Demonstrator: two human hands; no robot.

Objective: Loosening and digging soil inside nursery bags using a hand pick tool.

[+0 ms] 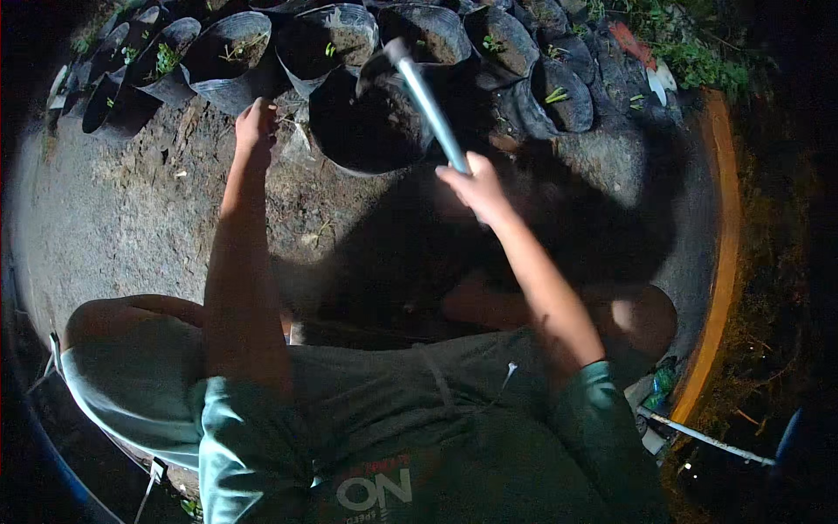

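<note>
My right hand (pixel 474 183) grips the pale tubular handle of a hand tool (pixel 429 105). The tool's dark, curved head looks blurred and hangs over the mouth of a black plastic grow bag (pixel 357 160), the one nearest me. Deep shadow hides most of this bag's inside, though some soil shows at its right. My left hand (pixel 255 124) is raised to the left of that bag, fingers curled, just in front of another grow bag (pixel 229 95). Whether those fingers pinch anything cannot be made out.
Several black grow bags with soil and small green seedlings (pixel 167 60) stand in rows at the far side. Bare ground (pixel 150 216) lies before my bent knees. A trowel-like tool with a red part (pixel 632 46) rests at far right. A curved orange-brown edging (pixel 723 196) borders the right.
</note>
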